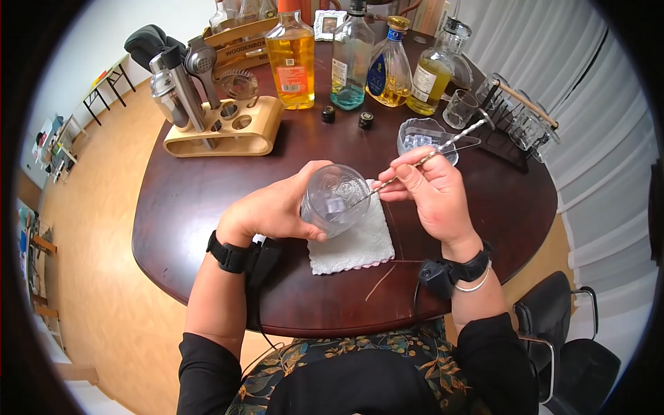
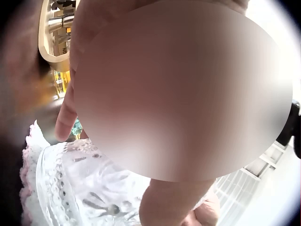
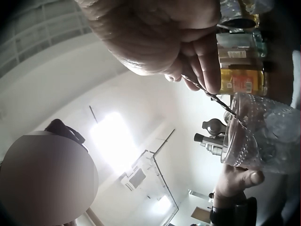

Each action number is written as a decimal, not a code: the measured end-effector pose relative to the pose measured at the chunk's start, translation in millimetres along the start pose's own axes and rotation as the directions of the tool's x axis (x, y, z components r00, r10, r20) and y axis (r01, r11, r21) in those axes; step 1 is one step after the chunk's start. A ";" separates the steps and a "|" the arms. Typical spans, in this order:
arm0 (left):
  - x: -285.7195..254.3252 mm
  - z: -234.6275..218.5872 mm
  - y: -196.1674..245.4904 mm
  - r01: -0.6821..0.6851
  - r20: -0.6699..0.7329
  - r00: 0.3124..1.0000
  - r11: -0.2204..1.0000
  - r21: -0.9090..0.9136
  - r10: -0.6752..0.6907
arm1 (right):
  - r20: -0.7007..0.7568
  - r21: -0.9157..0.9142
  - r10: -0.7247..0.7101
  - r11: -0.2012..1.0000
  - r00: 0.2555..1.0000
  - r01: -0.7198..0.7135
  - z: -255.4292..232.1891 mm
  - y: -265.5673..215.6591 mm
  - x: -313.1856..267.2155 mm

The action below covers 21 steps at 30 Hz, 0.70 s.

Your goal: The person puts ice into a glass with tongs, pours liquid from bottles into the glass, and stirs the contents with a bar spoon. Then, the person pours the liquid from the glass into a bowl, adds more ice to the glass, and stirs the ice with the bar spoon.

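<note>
Your left hand point(image 1: 270, 207) grips the clear, embossed round glass point(image 1: 335, 197) over the white, textured square cloth point(image 1: 354, 252); your right hand point(image 1: 441, 197) pinches the twisted, silver metal spoon point(image 1: 454, 140) dipping inside. Brace the glass and circle lightly along its wall.

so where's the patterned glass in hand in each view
Head: the patterned glass is near the centre.
Left wrist: lower left, cut off by the bottom edge.
Right wrist: at the right edge, around mid-height.
Shared landmark: the left hand at the glass.
</note>
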State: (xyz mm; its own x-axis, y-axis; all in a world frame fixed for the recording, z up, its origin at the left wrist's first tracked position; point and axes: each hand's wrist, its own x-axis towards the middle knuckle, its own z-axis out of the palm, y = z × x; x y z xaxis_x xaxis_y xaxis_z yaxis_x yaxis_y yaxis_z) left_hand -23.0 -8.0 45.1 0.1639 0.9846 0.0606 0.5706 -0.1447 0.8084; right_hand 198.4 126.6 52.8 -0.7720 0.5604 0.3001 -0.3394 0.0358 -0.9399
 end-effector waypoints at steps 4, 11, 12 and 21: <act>0.1 0.6 -13.3 -0.101 0.012 0.994 0.982 -0.161 0.105 | -0.006 -0.057 -0.127 0.990 0.992 0.127 -1.4 -12.6 -5.3; -0.3 3.1 -21.7 -0.050 0.012 0.997 0.810 -0.585 0.070 | 0.276 -0.499 -0.508 0.650 0.816 0.573 -7.7 -28.8 -10.5; 2.0 5.5 -19.6 -0.019 0.000 1.000 0.779 -0.627 0.024 | 0.378 -0.469 -0.525 0.602 0.762 0.647 -6.8 -28.8 -9.0; 5.6 6.6 -14.0 -0.040 -0.004 0.999 0.879 -0.475 0.044 | 0.337 -0.579 -0.317 0.673 0.887 0.461 1.2 -14.9 -6.8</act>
State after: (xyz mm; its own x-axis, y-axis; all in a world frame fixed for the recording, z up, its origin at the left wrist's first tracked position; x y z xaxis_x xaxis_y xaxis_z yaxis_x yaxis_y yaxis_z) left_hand -24.7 -1.1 30.3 0.1853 0.9778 0.0983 0.1125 -0.1205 0.9863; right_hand 208.0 121.3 65.0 -0.7579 0.2067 0.6188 -0.2728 0.7611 -0.5884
